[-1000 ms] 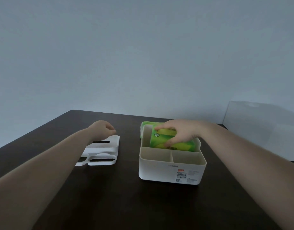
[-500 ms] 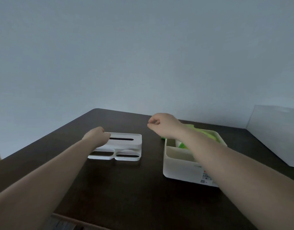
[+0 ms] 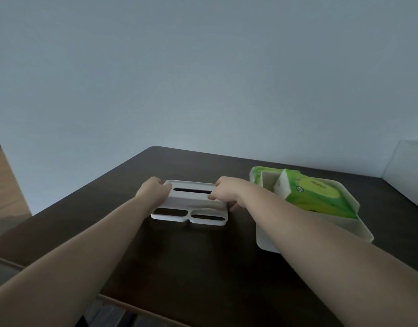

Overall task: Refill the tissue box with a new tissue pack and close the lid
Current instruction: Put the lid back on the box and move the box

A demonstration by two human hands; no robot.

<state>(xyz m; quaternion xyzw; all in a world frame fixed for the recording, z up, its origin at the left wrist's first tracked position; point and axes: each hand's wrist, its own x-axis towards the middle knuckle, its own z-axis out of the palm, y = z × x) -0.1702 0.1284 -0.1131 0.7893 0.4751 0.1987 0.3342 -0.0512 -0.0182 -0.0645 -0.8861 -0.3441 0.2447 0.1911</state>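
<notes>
My forearms ran up from the bottom corners across the dark table (image 3: 179, 267). My right arm hid part of the white tissue box (image 3: 269, 241), which sat open at the right. The green tissue pack (image 3: 318, 197) lay tilted in its far compartment, one end poking above the rim. Left of the box, both my hands gripped the white lid (image 3: 191, 208): my left hand (image 3: 153, 192) clamped on its left edge, my right hand (image 3: 229, 192) on its right edge, fingers curled underneath and hidden. The lid's far side was tilted up.

Plain room: dark table (image 3: 203, 267), bare wall (image 3: 203, 79).
</notes>
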